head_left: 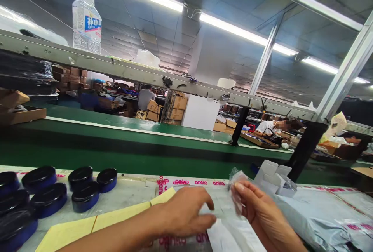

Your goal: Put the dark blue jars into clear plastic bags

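My right hand (258, 203) pinches a crumpled clear plastic bag (235, 178) between thumb and fingers. To its left, my left hand (189, 209) hovers over the work surface with thumb and fingers apart and nothing between them. White paper sheets (224, 236) lie below the two hands. Yellow paper (119, 215) is spread under and beside my left forearm. Several round containers with glossy black tops and dark blue sides (49, 199) stand at the left. Just beyond my right hand is an open white carton (272, 176).
A green conveyor belt (116, 151) runs across behind the work surface. Above it, a metal shelf rail (125, 67) carries a water bottle (87, 23). A grey plastic-wrapped package (320, 217) lies at the right. People (269, 127) work in the background among cardboard boxes (178, 106).
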{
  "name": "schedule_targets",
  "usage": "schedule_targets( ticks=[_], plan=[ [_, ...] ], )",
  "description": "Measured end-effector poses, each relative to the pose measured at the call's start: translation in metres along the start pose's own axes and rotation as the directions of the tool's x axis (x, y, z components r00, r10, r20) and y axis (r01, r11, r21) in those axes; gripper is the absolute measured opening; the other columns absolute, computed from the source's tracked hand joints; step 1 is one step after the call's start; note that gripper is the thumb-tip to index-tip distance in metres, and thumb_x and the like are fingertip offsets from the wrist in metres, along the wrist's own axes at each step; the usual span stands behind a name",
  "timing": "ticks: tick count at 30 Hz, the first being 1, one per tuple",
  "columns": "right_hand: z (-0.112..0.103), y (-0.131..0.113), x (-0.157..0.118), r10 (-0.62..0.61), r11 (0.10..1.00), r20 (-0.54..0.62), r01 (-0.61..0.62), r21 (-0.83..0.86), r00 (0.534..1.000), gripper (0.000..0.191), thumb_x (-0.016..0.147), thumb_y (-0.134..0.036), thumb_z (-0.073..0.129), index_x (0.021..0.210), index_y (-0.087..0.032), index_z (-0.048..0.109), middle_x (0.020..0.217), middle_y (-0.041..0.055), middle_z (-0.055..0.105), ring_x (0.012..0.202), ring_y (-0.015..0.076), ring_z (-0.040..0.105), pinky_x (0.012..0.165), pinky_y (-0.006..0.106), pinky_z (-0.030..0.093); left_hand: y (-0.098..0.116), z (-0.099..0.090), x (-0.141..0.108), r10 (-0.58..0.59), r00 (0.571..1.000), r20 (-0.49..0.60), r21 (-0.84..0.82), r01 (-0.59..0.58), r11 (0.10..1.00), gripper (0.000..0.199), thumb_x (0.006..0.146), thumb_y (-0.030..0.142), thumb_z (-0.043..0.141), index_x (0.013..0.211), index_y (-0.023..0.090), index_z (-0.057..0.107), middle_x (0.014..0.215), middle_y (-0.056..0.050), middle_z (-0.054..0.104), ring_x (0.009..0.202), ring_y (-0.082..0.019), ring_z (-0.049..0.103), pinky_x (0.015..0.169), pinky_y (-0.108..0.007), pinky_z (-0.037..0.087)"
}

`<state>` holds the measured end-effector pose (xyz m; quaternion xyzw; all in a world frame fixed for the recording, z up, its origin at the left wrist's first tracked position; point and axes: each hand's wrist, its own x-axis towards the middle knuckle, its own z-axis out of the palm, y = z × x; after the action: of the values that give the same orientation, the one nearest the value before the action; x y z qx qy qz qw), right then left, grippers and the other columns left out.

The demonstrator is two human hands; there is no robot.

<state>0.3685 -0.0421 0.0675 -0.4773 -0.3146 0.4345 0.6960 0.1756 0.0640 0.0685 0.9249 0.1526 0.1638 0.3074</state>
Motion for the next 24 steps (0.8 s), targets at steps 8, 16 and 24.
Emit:
schedule_targets(
  ticks=[8,16,24],
  plan=[
    [0.065,0.037,0.015,0.139,0.986,0.233,-0.112,-0.126,0.963,0.044,0.069,-0.055,0.09,0.081,-0.017,0.071,0.068,-0.003,0.056,0.06,0.009,0.047,0.05,0.019,0.039,-0.02,-0.015,-0.017,-0.289,0.935,-0.204,-0.725,0.055,0.687,0.043,0.059,0.041,0.089,0.084,0.018,0.062,0.079,-0.001,0.069,0.077,-0.019,0.062,0.071,-0.03,0.046],
    [0.112,0.059,0.028,0.259,0.965,0.42,-0.212,-0.157,0.87,0.047,0.071,-0.057,0.089,0.084,-0.016,0.071,0.074,0.0015,0.065,0.063,0.011,0.054,0.052,0.02,0.042,-0.05,-0.043,-0.061,-0.402,0.888,-0.223,-0.789,0.078,0.609,0.031,0.061,0.041,0.077,0.073,0.015,0.065,0.065,0.001,0.063,0.059,-0.012,0.057,0.065,-0.028,0.047],
    [0.171,0.092,0.05,0.076,0.91,0.363,0.085,-0.407,0.929,0.048,0.074,-0.066,0.076,0.074,-0.02,0.061,0.054,-0.0033,0.057,0.048,0.0111,0.048,0.045,0.022,0.036,-0.104,-0.081,-0.122,-0.546,0.671,-0.501,-0.534,0.256,0.805,0.027,0.072,0.041,0.065,0.076,0.015,0.07,0.062,0.001,0.063,0.058,-0.015,0.06,0.057,-0.025,0.045]
  ],
)
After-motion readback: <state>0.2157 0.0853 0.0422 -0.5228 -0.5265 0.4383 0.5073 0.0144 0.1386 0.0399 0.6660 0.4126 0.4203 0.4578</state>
